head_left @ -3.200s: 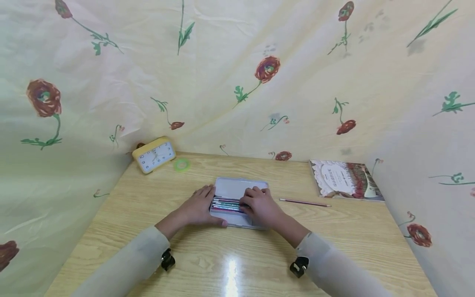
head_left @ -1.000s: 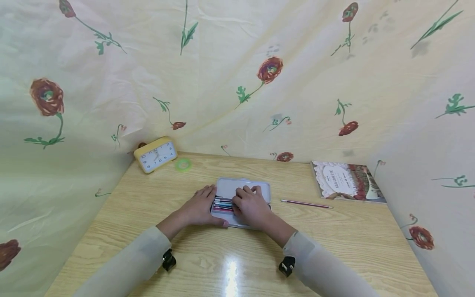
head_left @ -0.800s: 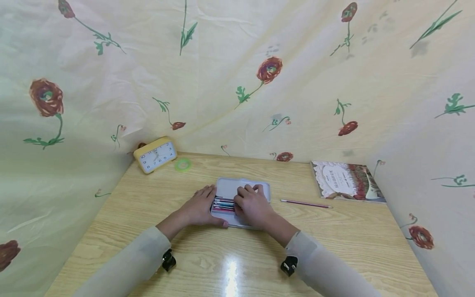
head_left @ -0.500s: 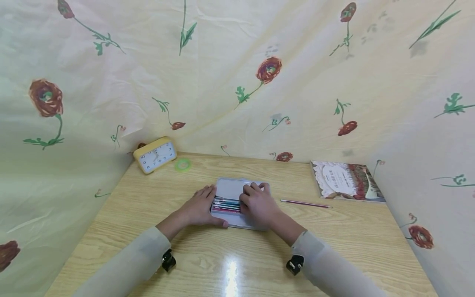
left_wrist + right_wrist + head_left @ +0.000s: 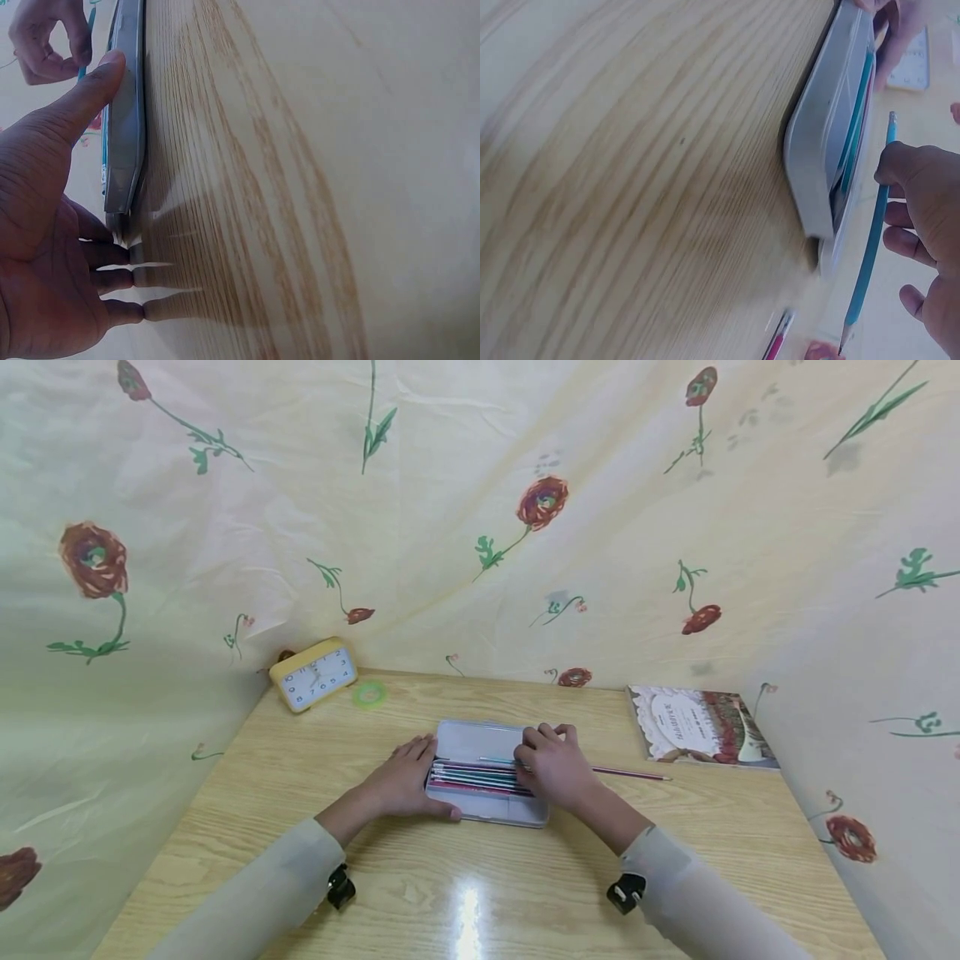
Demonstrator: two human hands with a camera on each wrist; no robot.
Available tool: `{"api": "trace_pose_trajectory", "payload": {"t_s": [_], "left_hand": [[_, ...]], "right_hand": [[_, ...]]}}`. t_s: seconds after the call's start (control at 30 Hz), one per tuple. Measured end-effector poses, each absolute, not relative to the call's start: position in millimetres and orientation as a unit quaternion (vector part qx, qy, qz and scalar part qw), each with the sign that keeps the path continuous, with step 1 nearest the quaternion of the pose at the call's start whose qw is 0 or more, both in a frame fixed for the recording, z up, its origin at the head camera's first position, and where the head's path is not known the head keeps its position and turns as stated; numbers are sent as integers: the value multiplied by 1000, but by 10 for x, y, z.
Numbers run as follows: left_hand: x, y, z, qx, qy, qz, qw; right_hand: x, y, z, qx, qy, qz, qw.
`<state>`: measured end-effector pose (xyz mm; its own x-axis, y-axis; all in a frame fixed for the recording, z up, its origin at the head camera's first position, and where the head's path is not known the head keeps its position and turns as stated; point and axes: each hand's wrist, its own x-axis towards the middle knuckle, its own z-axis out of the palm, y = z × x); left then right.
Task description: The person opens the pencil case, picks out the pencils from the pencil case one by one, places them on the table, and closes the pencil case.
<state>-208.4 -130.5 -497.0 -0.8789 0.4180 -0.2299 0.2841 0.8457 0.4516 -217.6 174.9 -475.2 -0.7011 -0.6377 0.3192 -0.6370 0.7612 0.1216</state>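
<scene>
A grey metal pencil case (image 5: 491, 811) lies open on the table, its lid (image 5: 472, 741) folded back. Several pencils (image 5: 480, 780) lie side by side in it. My right hand (image 5: 557, 768) pinches a teal pencil (image 5: 870, 255) between thumb and fingers, above the right part of the case. In the right wrist view its eraser end sticks out past the thumb and its sharpened tip points the other way. My left hand (image 5: 401, 781) rests at the case's left end, fingers extended, thumb (image 5: 109, 71) along the front edge.
On the table right of the case lies a dark red pencil (image 5: 630, 772), partly behind my right hand. Further right is a booklet (image 5: 697, 725). A yellow alarm clock (image 5: 315, 675) and a green tape roll (image 5: 370, 694) sit at the back left, before a flowered cloth.
My right hand has lifted a teal pencil out of the case and moved right with it, uncovering more of the pencils inside. My left hand has stayed at the case.
</scene>
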Motion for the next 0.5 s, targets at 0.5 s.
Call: {"api": "trace_pose_trajectory", "payload": {"t_s": [0.5], "left_hand": [[-2060, -1300, -4939, 186, 947, 208, 160]], "right_hand": [[-2199, 2269, -4818, 307, -935, 9, 180]]}}
